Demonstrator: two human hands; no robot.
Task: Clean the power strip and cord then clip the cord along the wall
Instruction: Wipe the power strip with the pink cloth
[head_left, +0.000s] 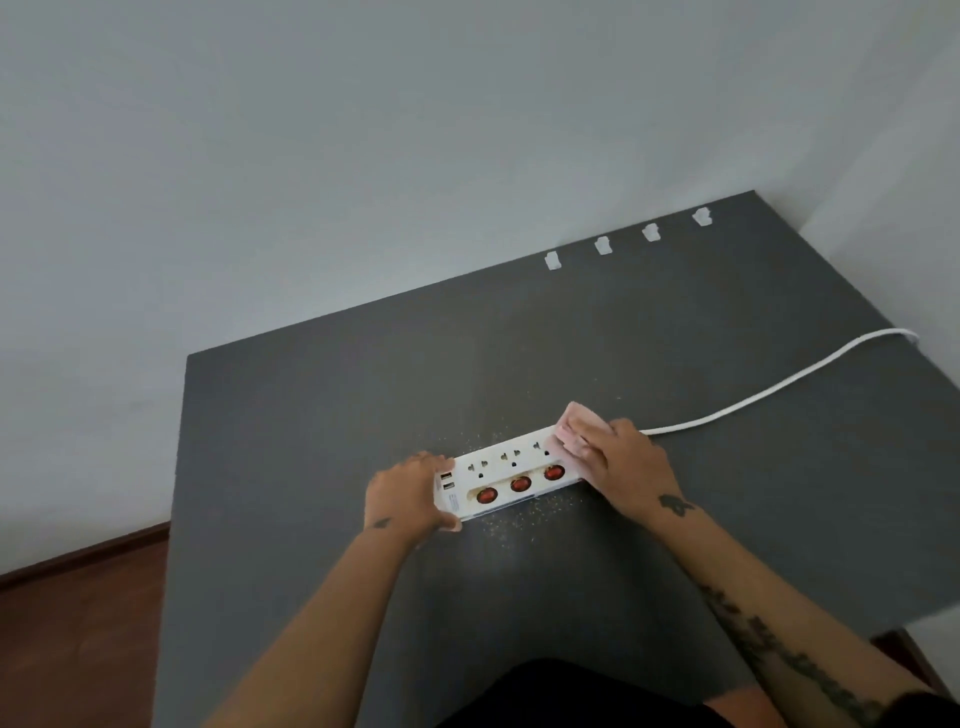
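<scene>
A white power strip with three red switches lies on the dark grey table. My left hand grips its left end, thumb under the near edge. My right hand presses a pink cloth onto the strip's right end, fingers curled over the cloth. The white cord runs from the strip's right end to the table's right edge. Several white cord clips sit in a row at the table's far edge by the wall.
Pale crumbs or dust are scattered on the table around the strip. The grey wall rises behind the table. Brown wooden floor shows at the lower left.
</scene>
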